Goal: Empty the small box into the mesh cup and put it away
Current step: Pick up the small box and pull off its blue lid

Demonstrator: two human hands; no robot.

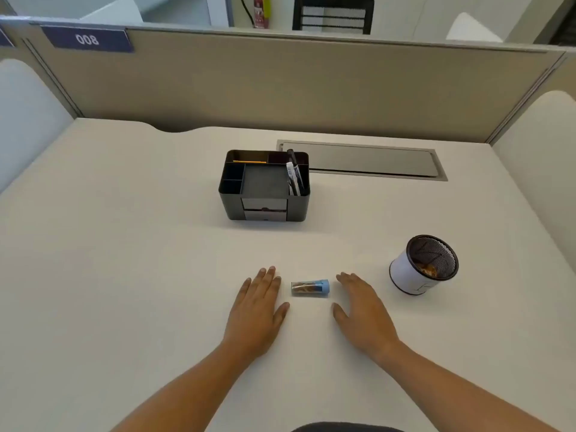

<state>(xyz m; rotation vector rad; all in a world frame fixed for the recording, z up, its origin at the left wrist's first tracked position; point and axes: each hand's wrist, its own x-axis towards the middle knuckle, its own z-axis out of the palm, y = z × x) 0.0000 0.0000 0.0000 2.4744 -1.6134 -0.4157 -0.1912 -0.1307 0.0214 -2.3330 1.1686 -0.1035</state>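
A small clear box with a blue cap lies on its side on the white desk, brownish pieces showing inside. My left hand rests flat on the desk just left of it, fingers apart, holding nothing. My right hand lies flat just right of it, also holding nothing. Neither hand touches the box. The mesh cup, black mesh with a white band, stands to the right of my right hand and has some brownish pieces at its bottom.
A black desk organizer with compartments, two small drawers and a few pens stands behind the box. A grey cable flap is set into the desk at the back. Beige partition walls enclose the desk.
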